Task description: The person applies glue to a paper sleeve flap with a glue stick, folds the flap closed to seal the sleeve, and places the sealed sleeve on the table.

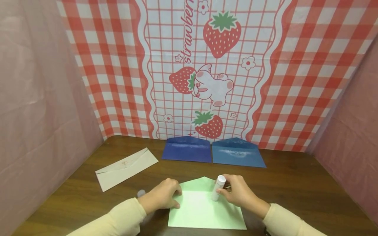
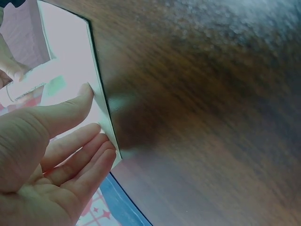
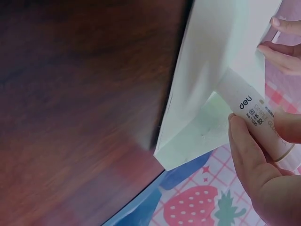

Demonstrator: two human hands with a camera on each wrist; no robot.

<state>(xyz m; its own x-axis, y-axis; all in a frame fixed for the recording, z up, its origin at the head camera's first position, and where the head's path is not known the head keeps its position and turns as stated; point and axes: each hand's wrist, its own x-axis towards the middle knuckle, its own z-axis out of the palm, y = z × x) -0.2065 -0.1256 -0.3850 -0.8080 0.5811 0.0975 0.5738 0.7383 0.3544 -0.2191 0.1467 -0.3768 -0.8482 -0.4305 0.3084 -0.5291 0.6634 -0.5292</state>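
A light green envelope (image 1: 203, 213) lies in front of me, its pointed flap (image 1: 195, 185) spread away from me. My right hand (image 1: 237, 193) grips a white glue stick (image 1: 218, 190) between thumb and fingers, tilted, its lower end at the envelope near the flap's fold. Printed lettering shows on the glue stick's barrel in the right wrist view. At the envelope's left edge, my left hand (image 1: 165, 193) rests with thumb and fingertips on the paper. The left wrist view shows the thumb (image 2: 70, 110) apart from the loosely bent fingers.
A small round whitish piece (image 1: 141, 193) sits beside my left wrist. A cream envelope (image 1: 127, 168) lies at the left on the brown table (image 1: 295, 193). Toward the back are a dark blue envelope (image 1: 186, 152) and a teal-blue envelope (image 1: 238, 157), before the strawberry-print cloth (image 1: 265, 124).
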